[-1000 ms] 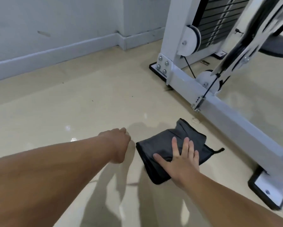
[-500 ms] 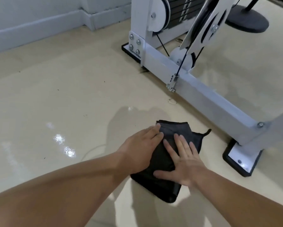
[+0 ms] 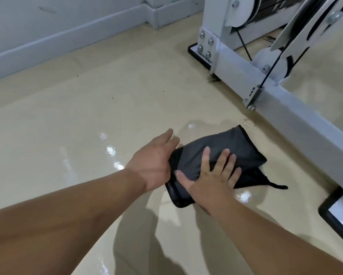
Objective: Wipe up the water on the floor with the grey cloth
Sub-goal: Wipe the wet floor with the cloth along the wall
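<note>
- Reaching forward from the bottom of the view, two bare forearms stretch over a glossy beige floor [image 3: 67, 120] and cast soft shadows on it.
- The right hand [image 3: 210, 181] lies palm down on a dark grey folded cloth [image 3: 232, 147]. Its grip is spread, with all fingers straight and fanned apart, pressing the fabric flat to the floor.
- The left hand [image 3: 154, 161] sits just beside it, touching the cloth's left edge. Its grip is relaxed, the fingers straight and close together, pointing away from the person. The thumb is hidden, so whether it is tucked under the fabric cannot be told.
- The cloth has a black stitched hem and lies on the floor between the hands and a machine. A thin black loop [image 3: 279, 186] trails from its right corner.
- Several shiny patches of water [image 3: 111, 150] glint on the floor to the left of the left hand. Another gleams just right of the right wrist, and a faint wet outline shows at the cloth's far side.
- Beyond the cloth, the white metal base bar of a gym cable machine [image 3: 305, 124] runs diagonally. It rests on black feet [image 3: 325, 213], with white pulleys [image 3: 240, 10] and a black cable [image 3: 266, 76] above it.
- Farthest away, a pale grey skirting board [image 3: 67, 38] runs along the wall.
</note>
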### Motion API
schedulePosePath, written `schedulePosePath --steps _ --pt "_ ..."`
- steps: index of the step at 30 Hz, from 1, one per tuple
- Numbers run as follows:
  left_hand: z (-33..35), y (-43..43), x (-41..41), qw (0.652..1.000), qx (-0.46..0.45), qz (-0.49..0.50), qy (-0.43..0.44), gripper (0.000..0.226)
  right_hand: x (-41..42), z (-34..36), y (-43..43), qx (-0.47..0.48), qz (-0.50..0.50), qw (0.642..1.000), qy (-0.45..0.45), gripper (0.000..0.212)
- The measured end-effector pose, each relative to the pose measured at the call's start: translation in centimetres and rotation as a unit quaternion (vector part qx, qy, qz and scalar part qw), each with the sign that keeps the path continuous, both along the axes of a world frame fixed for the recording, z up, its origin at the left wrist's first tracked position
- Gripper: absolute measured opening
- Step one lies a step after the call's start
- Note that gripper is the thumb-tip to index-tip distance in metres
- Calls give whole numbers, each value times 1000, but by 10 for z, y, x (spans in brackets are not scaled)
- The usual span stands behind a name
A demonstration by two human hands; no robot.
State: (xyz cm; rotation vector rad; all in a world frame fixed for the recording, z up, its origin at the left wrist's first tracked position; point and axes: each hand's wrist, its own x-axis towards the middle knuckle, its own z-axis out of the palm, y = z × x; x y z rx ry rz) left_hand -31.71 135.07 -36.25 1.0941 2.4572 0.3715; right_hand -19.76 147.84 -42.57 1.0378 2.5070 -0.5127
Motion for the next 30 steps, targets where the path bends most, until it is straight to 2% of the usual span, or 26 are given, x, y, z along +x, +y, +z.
schedulePosePath --steps 3,7,9,11,13,15,16,18,20,24,27,30 --pt "20 -44 1 997 -29 73 13 59 -21 -7 -49 -7 138 990 35 117" --pt "48 -113 20 979 -99 176 30 61 -9 -3 -117 -47 321 944 51 114" --pt "58 -139 29 972 -144 178 44 58 7 -1 -126 -53 399 915 42 114" --pt "58 -151 36 972 -169 153 55 54 19 4 -113 -74 442 891 70 112" --pt "42 -146 43 985 -126 100 60 52 26 9 -94 -109 412 891 155 99" --pt "13 -126 53 996 -72 34 47 54 35 10 -76 -109 293 911 268 76" --pt "-4 -113 59 996 -77 2 37 61 40 8 -68 -89 233 925 287 66" --pt "-32 -89 68 987 -151 -39 30 70 50 11 -51 -56 174 959 218 57" --pt "-48 -77 70 980 -187 -54 51 69 59 16 -33 -24 180 969 169 53" --pt "-63 -96 70 980 -165 -74 78 70 66 39 -35 4 128 985 119 36" --pt "-67 -119 70 988 -133 -34 76 72 59 44 -68 -19 123 987 100 29" --pt "-71 -144 69 991 -115 8 66 72 47 48 -101 -32 144 987 70 34"
